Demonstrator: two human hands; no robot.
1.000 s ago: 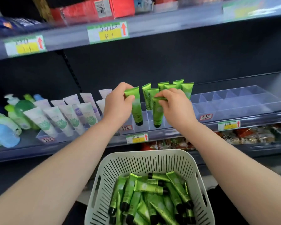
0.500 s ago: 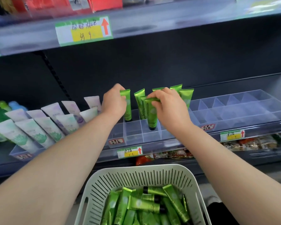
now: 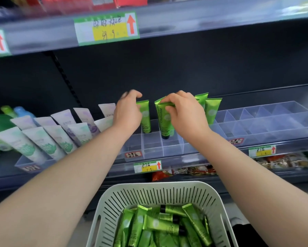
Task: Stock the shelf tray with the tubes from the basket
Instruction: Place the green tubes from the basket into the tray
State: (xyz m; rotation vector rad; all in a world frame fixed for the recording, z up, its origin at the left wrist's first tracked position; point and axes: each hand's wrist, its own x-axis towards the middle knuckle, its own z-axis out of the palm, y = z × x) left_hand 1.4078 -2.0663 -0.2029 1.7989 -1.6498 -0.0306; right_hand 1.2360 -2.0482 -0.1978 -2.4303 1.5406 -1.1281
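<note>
A clear divided shelf tray (image 3: 153, 147) sits on the middle shelf. My left hand (image 3: 127, 114) is beside a green tube (image 3: 146, 118) that stands cap-down in a rear compartment; the fingers are lifted and spread, off the tube. My right hand (image 3: 185, 113) pinches the crimped top of another green tube (image 3: 164, 122), whose black cap dips into the neighbouring compartment. More green tubes (image 3: 212, 109) stand behind my right hand. Below, a pale slotted basket (image 3: 149, 193) holds several loose green tubes (image 3: 158, 227).
White tubes (image 3: 43, 139) lean in a tray to the left, with green and blue bottles (image 3: 0, 122) beyond. A second clear divided tray (image 3: 274, 122) stands to the right. The upper shelf edge with a price label (image 3: 107, 27) overhangs. Snack packets (image 3: 185, 171) lie below.
My left hand has set its tube into the tray and opened its fingers. My right hand has lowered its tube until the cap enters a compartment.
</note>
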